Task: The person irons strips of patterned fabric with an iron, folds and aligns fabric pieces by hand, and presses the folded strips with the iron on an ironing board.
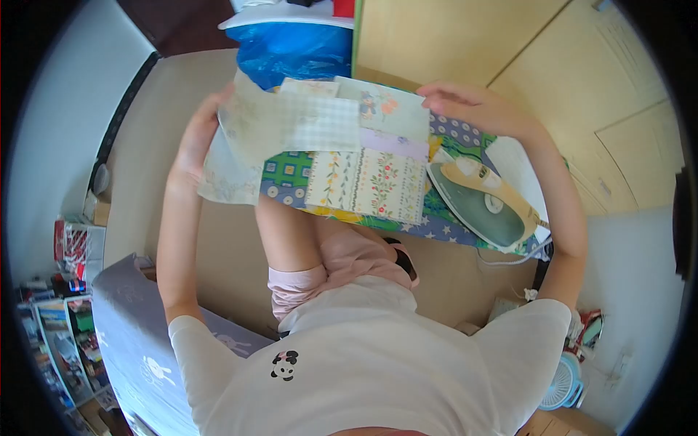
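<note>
My left hand (211, 116) is closed on the left edge of a patchwork fabric piece (251, 123), partly hidden behind it. That pale side is lifted and hangs in a loose fold. The rest of the patchwork lies flat, with floral strips, a lilac strip and a pale checked patch. At its upper right corner is my right hand (465, 100), fingers stretched and loosely apart; whether they touch the cloth is hard to tell. Beneath lies an ironing board (454, 231) with a colourful patterned cover. An iron (483, 203) rests on its right part, below my right hand.
A blue plastic bag (294, 51) hangs beyond the board, beside pale wooden cabinets (451, 36). The iron's white cord (509, 261) trails off the board's right end. A lilac rabbit-print cover (138, 327) is at lower left, near a shelf (62, 341). A light blue fan (563, 381) stands lower right.
</note>
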A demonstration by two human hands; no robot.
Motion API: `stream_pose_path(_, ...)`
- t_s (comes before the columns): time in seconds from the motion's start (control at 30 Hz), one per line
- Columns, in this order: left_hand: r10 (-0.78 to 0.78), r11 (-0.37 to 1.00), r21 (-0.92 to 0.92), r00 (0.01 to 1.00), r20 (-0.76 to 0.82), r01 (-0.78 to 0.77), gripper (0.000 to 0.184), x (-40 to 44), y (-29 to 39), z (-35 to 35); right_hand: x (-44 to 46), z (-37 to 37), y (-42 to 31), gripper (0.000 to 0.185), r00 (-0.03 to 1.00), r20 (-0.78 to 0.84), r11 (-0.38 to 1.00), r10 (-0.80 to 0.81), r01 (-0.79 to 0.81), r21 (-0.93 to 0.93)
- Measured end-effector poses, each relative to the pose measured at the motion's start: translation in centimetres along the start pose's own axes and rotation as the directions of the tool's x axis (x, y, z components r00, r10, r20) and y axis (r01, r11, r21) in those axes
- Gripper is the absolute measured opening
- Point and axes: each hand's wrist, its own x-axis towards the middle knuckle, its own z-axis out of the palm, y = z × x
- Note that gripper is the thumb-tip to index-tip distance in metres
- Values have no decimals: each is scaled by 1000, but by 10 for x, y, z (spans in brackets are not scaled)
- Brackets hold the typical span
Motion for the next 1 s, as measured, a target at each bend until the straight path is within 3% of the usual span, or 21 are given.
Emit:
stream_pose_path(0.1, 18, 988, -155, 996, 82, -5, 67, 19, -11, 35, -34, -21, 21, 46, 995, -77, 997, 60, -57, 47)
stream_pose_path(0.17, 127, 958, 241, 982, 139, -158, 71, 46, -37, 40, -62, -22, 45, 48, 988, -102, 993, 118, -116, 25)
stream_pose_path(0.2, 34, 957, 288, 998, -49, -19, 65, 53, -51, 44, -73, -20, 52, 51, 982, -112, 988, 152, -153, 1)
stream_pose_path(0.23, 30, 957, 289, 999, -34, -19, 65, 60, -60, 42, -85, -15, 47, 51, 979, -124, 987, 163, -164, 1)
stream_pose_path(0.27, 112, 757, 640, 991, 72, -132, 65, 68, -67, 35, -99, -4, 38, 53, 964, -111, 956, 240, -255, -146)
stream_pose_path(0.3, 146, 424, 872, 969, 201, -245, 64, 75, -74, 26, -112, 7, 32, 56, 942, -106, 897, 319, -337, -286)
stream_pose_path(0.33, 265, 61, 940, 914, 308, -335, 63, 78, -79, 19, -122, 18, 33, 56, 938, -112, 895, 329, -347, -279)
stream_pose_path(0.37, 256, 60, 938, 914, 316, -341, 63, 81, -82, 14, -131, 30, 38, 57, 952, -217, 881, 214, -284, -378)
stream_pose_path(0.4, 287, -127, 953, 910, 300, -275, 65, 80, -80, 16, -136, 40, 44, 58, 949, -303, 848, 86, -229, -478)
stream_pose_path(0.43, 319, -308, 932, 902, 290, -190, 67, 79, -80, 18, -139, 46, 48, 58, 948, -305, 852, 94, -235, -468)
stream_pose_path(0.53, 301, -315, 947, 939, 169, -69, 69, 84, -83, 18, -139, 61, 61, 61, 933, -356, 868, 47, -215, -448)
stream_pose_path(0.67, 209, -324, 941, 963, 171, -97, 73, 89, -78, 19, -142, 61, 61, 60, 901, -428, 864, 70, -269, -426)
stream_pose_path(0.73, 242, -260, 929, 914, 327, -264, 74, 93, -75, 9, -150, 48, 63, 57, 897, -438, 845, 54, -275, -458)
stream_pose_path(0.8, 208, -216, 928, 915, 347, -303, 69, 95, -69, 7, -172, 16, 84, 50, 825, -541, 979, 165, -205, -14)
stream_pose_path(0.87, 216, -187, 914, 892, 397, -361, 52, 100, -69, 3, -192, -18, 115, 46, 713, -626, 937, 316, -338, 87)
stream_pose_path(0.9, 255, -201, 897, 863, 435, -393, 40, 102, -70, 0, -205, -33, 143, 52, 671, -625, 885, 399, -461, 69)
stream_pose_path(0.93, 249, -198, 887, 854, 457, -417, 40, 105, -69, 0, -219, -43, 177, 58, 620, -625, 818, 474, -573, 51)
stream_pose_path(0.97, 246, -151, 918, 885, 395, -367, 30, 107, -67, 0, -236, -47, 217, 58, 604, -637, 810, 479, -584, 57)
stream_pose_path(1.0, 239, -104, 945, 915, 326, -310, 20, 107, -65, 0, -252, -47, 258, 65, 534, -664, 711, 523, -703, -5)
